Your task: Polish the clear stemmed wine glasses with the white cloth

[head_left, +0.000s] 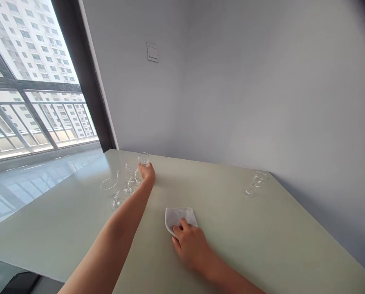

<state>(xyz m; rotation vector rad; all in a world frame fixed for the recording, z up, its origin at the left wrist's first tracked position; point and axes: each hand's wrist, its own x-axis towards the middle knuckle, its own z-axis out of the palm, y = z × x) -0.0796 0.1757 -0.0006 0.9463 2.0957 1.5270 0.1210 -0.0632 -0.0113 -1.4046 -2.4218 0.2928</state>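
Observation:
At the far left part of the table, my left hand (pixel 147 171) is closed around a clear stemmed glass (pixel 143 159), whose lower part is hidden by the fingers. Several more stemmed glasses stand close by on the left, the nearest one (pixel 109 185) beside my forearm. My right hand (pixel 190 243) rests on a folded white cloth (pixel 180 216) at the middle front, its fingers bent and pressed onto the cloth. Another stemmed glass (pixel 257 179) stands apart near the far right corner.
The pale table (pixel 219 183) reaches back to grey walls, one with a light switch (pixel 152 52). To the left are a dark door frame (pixel 84 73) and a balcony railing (pixel 41 106). A dark object (pixel 21 283) lies below the table's left front edge.

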